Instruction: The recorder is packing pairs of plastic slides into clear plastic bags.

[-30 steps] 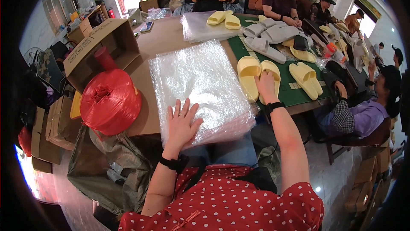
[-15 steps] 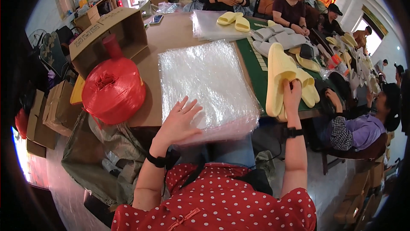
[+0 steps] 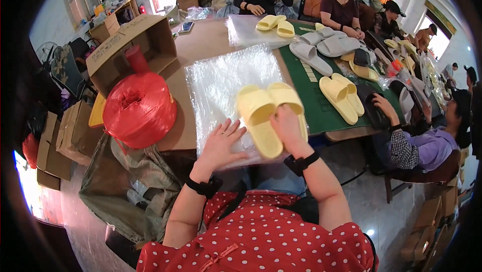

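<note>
My right hand (image 3: 289, 131) grips a pair of pale yellow slippers (image 3: 257, 112) between the two shoes, its fingertips partly hidden by them. The pair is over the right half of a stack of clear plastic bags (image 3: 213, 78) in front of me; whether it touches the stack I cannot tell. My left hand (image 3: 221, 145) lies open, fingers spread, on the near left part of the bags. Another yellow pair (image 3: 341, 96) rests on the green mat (image 3: 314, 114) to the right, with several grey slippers (image 3: 310, 57) behind it.
A large roll of red plastic twine (image 3: 140, 114) and an open cardboard box (image 3: 118, 46) stand at the left. More bags (image 3: 241, 33), with yellow slippers (image 3: 271, 22) at their edge, lie at the back. A co-worker (image 3: 427, 146) sits close on the right. An open sack (image 3: 110, 186) hangs below left.
My right hand has carried the yellow slippers leftward from the mat's edge to over the bags. My left hand remains spread on the stack. The seated co-worker's hand moved slightly.
</note>
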